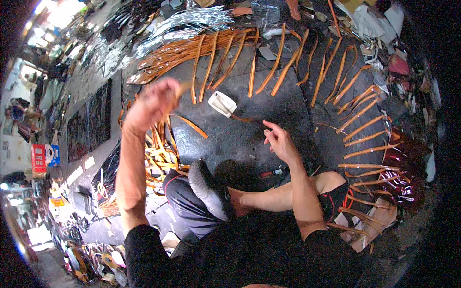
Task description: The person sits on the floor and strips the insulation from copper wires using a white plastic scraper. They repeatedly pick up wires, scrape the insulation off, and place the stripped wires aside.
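Person seated on a dark floor (230, 139), legs crossed, one grey shoe (207, 189) turned sole-up in the lap area. Left hand (152, 103) raised and blurred, closed in a fist around the end of an orange strap (185, 86); how much of the strap it holds cannot be told. Right hand (278, 140) low over the floor, fingers loosely spread, holding nothing, well apart from the left. A white rectangular block (222, 103) lies on the floor between the two hands, nearer the left. Many more orange straps (225, 57) fan out in an arc across the floor ahead and round to the right side. A loose heap of straps (161, 151) sits just under the left forearm. Glossy dark red sheets (406, 168) lie at the far right, beside the straps there. Silver strips (182, 24) are piled beyond the fan, upper left.
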`<state>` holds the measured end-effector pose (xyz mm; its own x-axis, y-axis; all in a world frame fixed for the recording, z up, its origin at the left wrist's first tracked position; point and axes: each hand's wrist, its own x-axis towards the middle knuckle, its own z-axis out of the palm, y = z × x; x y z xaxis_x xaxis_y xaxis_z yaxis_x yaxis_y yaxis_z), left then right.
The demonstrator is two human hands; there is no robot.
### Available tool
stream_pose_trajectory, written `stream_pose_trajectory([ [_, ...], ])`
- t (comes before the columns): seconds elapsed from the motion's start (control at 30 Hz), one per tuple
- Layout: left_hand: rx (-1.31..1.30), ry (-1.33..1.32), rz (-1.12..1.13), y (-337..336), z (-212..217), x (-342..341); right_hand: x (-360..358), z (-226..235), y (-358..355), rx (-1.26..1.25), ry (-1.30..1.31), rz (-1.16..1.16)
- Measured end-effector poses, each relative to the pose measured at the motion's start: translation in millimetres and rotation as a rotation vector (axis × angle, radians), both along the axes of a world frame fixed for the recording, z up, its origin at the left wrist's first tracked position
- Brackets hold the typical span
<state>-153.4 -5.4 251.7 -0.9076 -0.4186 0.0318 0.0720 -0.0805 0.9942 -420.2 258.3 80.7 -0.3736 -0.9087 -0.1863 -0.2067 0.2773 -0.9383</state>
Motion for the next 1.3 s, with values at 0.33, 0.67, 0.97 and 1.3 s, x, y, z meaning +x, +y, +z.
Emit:
stream_pose_trajectory([
  [0.33,-0.471,0.099,0.355,-152,94,-113,-11,3,-2,0.040,0.006,-0.055],
  [0.67,-0.490,-0.483,0.731,-184,-133,-70,-15,-10,-8,0.109,-0.013,-0.044],
  [0.97,-0.701,-0.941,0.742,-118,-262,-35,-23,-44,-9,-0.033,0.875,-0.411],
  [1.3,-0.123,-0.268,0.417,68,-137,2,-1,-74,21,0.275,1.062,-0.295],
])
